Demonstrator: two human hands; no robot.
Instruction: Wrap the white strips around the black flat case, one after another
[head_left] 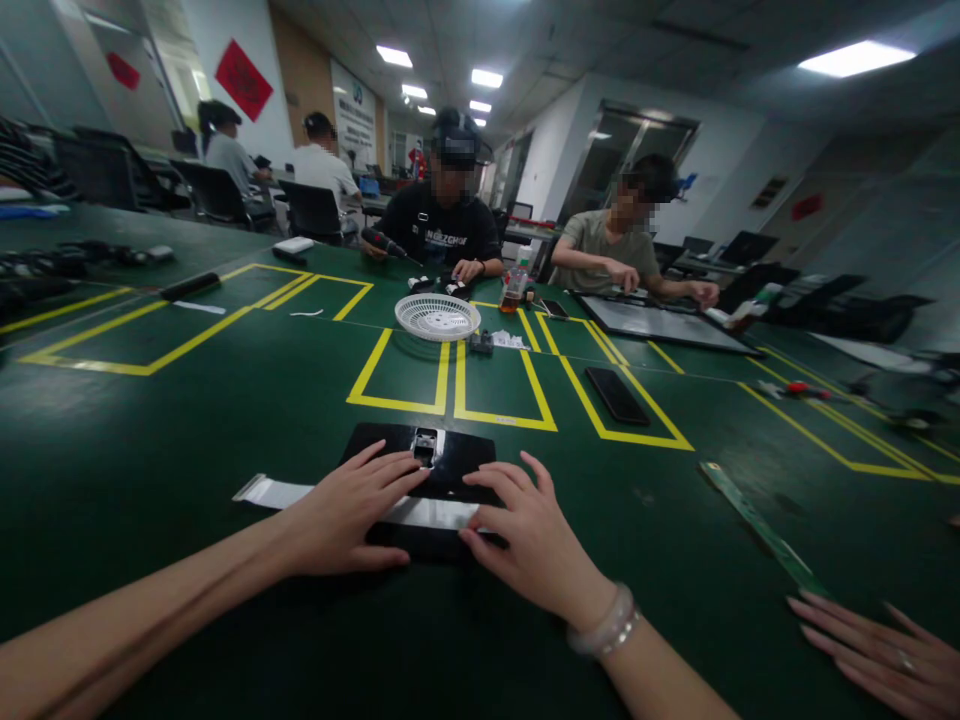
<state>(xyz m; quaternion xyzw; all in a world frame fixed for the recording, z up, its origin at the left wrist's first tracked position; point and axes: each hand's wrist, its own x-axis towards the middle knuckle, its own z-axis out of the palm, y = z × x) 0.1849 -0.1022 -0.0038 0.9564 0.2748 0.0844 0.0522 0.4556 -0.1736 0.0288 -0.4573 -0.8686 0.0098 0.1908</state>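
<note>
Tabletop things: While a white basket is sitting far, a dark phone is lying nearer, right.
Black panel: lying beneath left hand and right hand — a white strip crossing it.
Left: spreading flat, holding nothing.
Right: curving half-open, grip on the strip unclear.
Green table: spreading under ceiling lights.

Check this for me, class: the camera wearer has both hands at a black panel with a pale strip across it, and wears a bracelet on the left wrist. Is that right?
Not quite: the head view shows the bracelet on the right wrist. The left hand and right hand are indeed at the black panel, with the pale strip across it.
</note>
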